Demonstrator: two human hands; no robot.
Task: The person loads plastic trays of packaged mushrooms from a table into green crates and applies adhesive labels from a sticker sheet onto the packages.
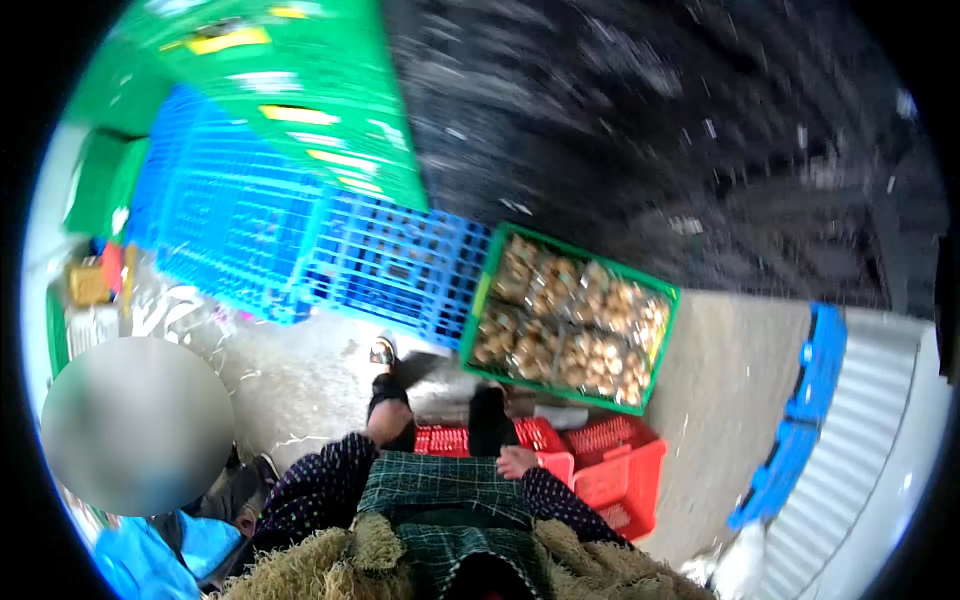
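Observation:
My left hand (389,421) hangs in front of my dark trouser leg, below the polka-dot sleeve; blur hides its fingers. My right hand (517,462) is beside the green checked apron (445,480), over the edge of a red basket (545,440). Its fingers are loosely bent and slightly apart, with nothing visible in them. Ahead of it lies a green crate (560,385) filled with clear bags of mushrooms (590,360), small, round and brownish. Neither hand touches the crate.
Blue slatted crates (390,265) and green crates (300,90) stand at the upper left. A dark, motion-blurred surface (640,120) fills the upper right. Another red basket (625,480) sits right of me. Blue bins (790,450) line the right wall. A person (225,505) is close on the left.

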